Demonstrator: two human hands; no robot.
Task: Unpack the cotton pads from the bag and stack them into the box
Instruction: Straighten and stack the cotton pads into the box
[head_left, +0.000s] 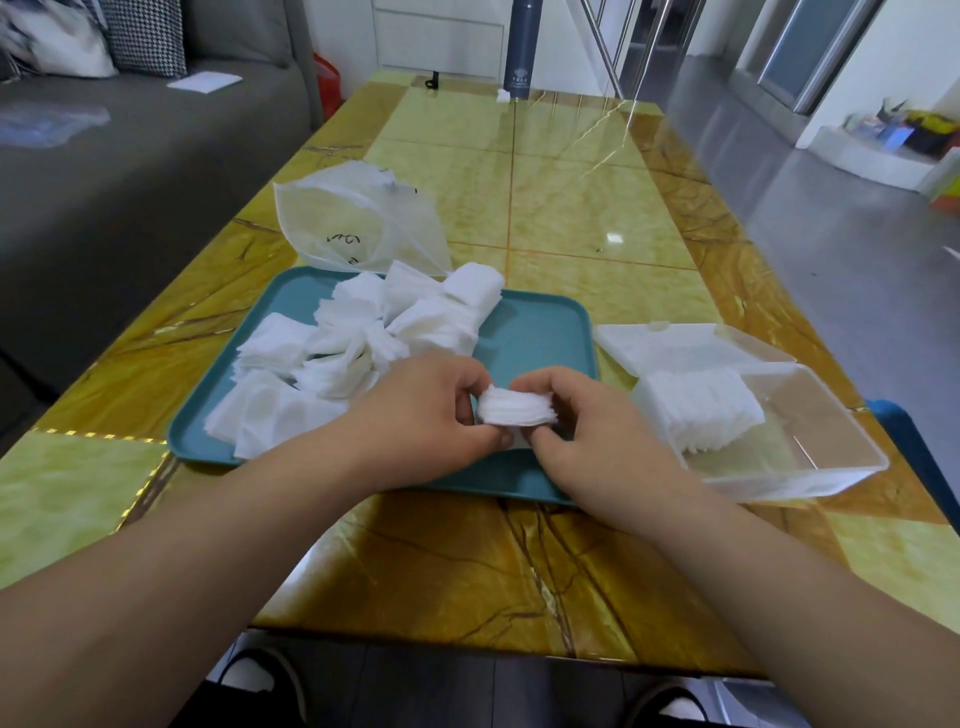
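- Squares up a short stack of cotton pads (514, 408) above the near edge of the teal tray (540, 332), with the left hand (441, 410) at one end and the right hand (587, 431) at the other.
- Clasps the stack from both sides, fingers (470, 382) of both hands curled round it, thumbs on the near side, nothing else held.
- Reads as the gather-and-align step, midway between picking pads off the tray and loading them into the box.
- Leaves a large loose heap of pads (337, 353) spread over the tray's left and far parts, some fanned, some in rough bundles; much of the task judged not yet done.
- Shows the bag (358, 228) lying slack on the counter (571, 218) just beyond the tray's far-left corner, apparently emptied, its inside not readable for certain.
- Places the clear box (810, 447) on the counter just right of the tray, lid (675, 348) hinged open toward the far side, one block of pads (701, 410) packed on edge against the left wall, room showing to its right.
- Calls next for a carry to the right, over the tray rim and the box wall, with the stack kept pressed against slipping.
- Calls also for turning the stack on edge to match the block inside and setting it down beside that block, probably one-handed to fit the opening.
- Risks a splayed or toppled stack on any early easing of the pinch.
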